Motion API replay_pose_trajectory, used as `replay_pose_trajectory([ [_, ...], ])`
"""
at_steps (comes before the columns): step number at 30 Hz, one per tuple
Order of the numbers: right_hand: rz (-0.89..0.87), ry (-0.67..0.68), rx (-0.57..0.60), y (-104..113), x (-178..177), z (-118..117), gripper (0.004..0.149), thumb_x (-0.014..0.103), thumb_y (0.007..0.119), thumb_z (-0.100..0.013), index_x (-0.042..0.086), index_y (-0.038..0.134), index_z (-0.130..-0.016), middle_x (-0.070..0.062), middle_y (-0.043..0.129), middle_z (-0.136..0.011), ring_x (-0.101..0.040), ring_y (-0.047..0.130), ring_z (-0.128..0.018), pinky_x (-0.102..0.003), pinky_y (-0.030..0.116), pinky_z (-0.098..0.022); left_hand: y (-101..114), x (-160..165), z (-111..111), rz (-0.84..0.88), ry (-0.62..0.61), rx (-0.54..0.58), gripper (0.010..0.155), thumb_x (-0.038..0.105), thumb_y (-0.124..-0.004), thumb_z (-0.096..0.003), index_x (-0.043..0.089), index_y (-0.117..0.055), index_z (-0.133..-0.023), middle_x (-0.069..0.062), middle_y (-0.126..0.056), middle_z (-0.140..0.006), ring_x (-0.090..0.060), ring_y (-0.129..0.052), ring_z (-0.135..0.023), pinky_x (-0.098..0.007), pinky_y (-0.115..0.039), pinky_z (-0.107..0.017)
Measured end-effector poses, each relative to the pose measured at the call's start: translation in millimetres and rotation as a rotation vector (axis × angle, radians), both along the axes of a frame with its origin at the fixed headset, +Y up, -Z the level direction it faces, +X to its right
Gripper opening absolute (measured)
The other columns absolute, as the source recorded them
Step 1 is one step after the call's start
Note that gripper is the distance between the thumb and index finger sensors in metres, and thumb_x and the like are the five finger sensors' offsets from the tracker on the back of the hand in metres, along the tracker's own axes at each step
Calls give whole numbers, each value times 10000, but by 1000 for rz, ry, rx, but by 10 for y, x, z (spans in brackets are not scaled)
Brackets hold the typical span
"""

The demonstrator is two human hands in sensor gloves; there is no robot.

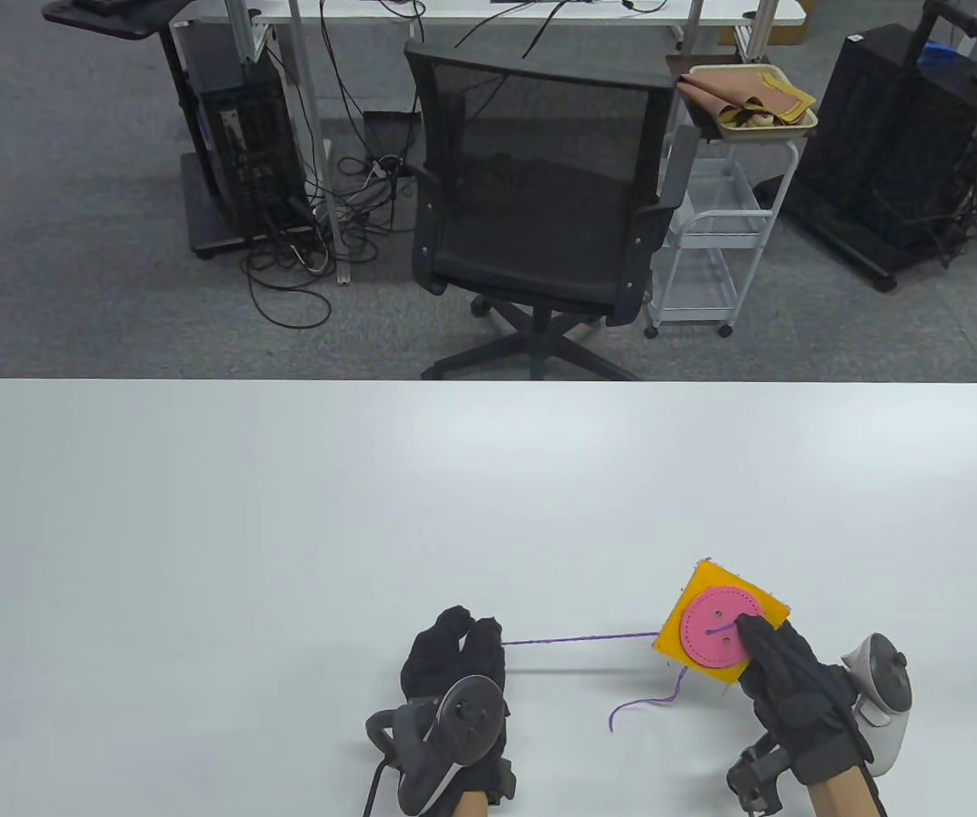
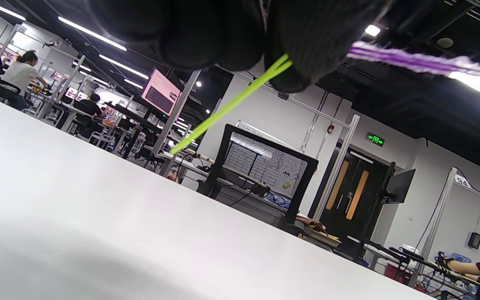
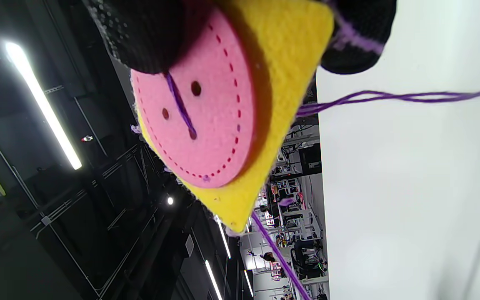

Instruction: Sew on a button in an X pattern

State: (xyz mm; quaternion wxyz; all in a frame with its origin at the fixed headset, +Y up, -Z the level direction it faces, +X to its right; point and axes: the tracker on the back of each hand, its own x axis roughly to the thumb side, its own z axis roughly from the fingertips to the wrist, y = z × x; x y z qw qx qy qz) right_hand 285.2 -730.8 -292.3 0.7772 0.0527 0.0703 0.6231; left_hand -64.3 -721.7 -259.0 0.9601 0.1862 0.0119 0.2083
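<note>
— Where's the sewing piece?

— Near right of the tabletop (image 1: 284,511). The yellow felt square (image 1: 693,596) is tilted, one corner pointing far, its pink button (image 1: 714,634) facing up. One purple stitch crosses two of the button's holes.

— And the thread?

— The purple thread (image 1: 582,639) runs taut, left to right, from the square's left corner to the left hand (image 1: 454,659). A loose tail curls on the tabletop below the square.

— How are the hands?

— The left hand is closed, fingers bunched, pinching a green needle (image 2: 231,102) and the thread; the needle points away from the fingers. The right hand (image 1: 791,689) holds the square, its thumb (image 1: 757,638) pressed on the button's near right edge.

— Any containers?

— A tray (image 1: 752,128) on a white cart (image 1: 710,247) beyond the tabletop, holding brownish cloth.
</note>
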Motion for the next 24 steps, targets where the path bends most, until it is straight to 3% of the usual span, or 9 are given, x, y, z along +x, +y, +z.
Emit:
replay_pose_trajectory([
  [7,-3,12,-42,-22,-19,4,414,421,594,-565,217,654,-921,-84,768,-796,-202,770,-690,-528,587,-718,66,-7,51,46,15,53,347,324,-762,-502,254,-813,-838,-19,-782,-754,-254,-818,-648,-531,-702,-523],
  [19,-105,135,-81,-77,-105,-22,435,418,533,-574,159,639,-907,-36,815,-649,-160,807,-560,-499,654,-671,82,94,67,369,-109,45,355,266,-769,-486,234,-796,-838,-34,-918,-796,-263,-967,-655,-527,-802,-486],
  [24,-295,270,-142,-154,-240,-22,436,420,530,-579,154,635,-908,-26,812,-642,-150,806,-554,-491,658,-672,37,147,55,649,-225,4,350,270,-785,-479,257,-811,-828,-6,-960,-787,-228,-1008,-644,-495,-834,-474],
])
